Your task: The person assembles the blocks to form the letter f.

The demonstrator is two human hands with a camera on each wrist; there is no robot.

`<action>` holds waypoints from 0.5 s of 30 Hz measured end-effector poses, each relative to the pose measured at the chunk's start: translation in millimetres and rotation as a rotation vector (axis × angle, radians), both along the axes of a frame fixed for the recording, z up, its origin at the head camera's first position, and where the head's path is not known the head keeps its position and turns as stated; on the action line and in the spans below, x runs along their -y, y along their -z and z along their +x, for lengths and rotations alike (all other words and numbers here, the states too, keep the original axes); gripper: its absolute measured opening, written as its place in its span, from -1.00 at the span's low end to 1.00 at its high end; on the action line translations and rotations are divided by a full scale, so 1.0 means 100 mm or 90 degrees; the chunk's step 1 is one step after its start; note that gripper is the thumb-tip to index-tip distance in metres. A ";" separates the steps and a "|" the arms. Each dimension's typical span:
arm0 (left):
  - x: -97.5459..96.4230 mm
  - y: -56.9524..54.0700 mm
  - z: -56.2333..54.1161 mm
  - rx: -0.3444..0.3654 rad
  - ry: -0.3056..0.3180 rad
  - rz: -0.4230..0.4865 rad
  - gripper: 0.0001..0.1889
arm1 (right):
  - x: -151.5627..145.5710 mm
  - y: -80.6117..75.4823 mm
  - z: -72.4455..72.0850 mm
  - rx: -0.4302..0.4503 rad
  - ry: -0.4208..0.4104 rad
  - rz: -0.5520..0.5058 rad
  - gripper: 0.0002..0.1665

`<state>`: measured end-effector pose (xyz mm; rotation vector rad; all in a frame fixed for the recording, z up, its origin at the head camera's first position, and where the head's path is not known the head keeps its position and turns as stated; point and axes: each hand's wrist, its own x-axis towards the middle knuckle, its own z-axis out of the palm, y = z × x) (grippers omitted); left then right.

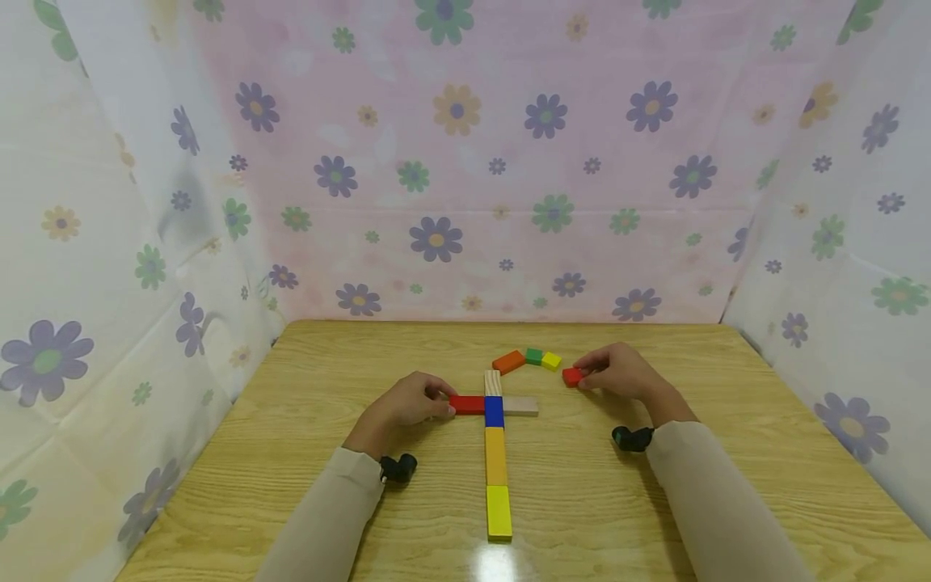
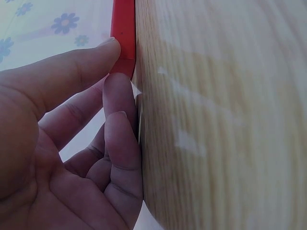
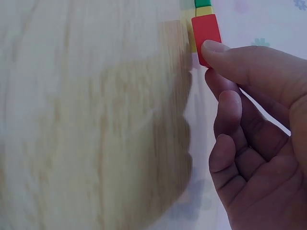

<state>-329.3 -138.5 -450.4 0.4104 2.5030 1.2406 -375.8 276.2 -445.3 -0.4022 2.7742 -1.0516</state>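
My left hand (image 1: 413, 400) pinches the left end of a long red block (image 1: 467, 405) lying on the table; the thumb presses its side in the left wrist view. That block meets a blue block (image 1: 494, 412), with a pale wooden block (image 1: 520, 406) on the blue one's other side. My right hand (image 1: 618, 374) holds a small red block (image 1: 571, 377) between thumb and fingers. In the right wrist view this red block (image 3: 206, 33) looks slightly tilted. Left of it, apart, lies a small yellow block (image 1: 551, 361) touching a green block (image 1: 534, 356).
An orange block (image 1: 508, 362) continues the curved row beside the green one. Above the blue block is a striped wooden block (image 1: 493, 382); below it run an orange-yellow block (image 1: 496, 457) and a yellow block (image 1: 499, 512). Flowered cloth (image 1: 494, 162) walls the wooden table (image 1: 305, 364).
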 end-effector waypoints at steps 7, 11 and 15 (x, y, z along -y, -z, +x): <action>0.00 0.00 0.00 -0.001 0.002 -0.001 -0.73 | 0.06 0.04 -0.03 0.008 0.009 -0.013 -0.55; 0.00 0.01 0.00 -0.001 0.002 -0.005 -0.73 | 0.08 0.05 -0.04 0.016 0.014 -0.016 -0.54; 0.01 0.02 -0.01 -0.002 0.002 -0.012 -0.75 | 0.08 0.06 -0.05 0.026 0.019 -0.019 -0.52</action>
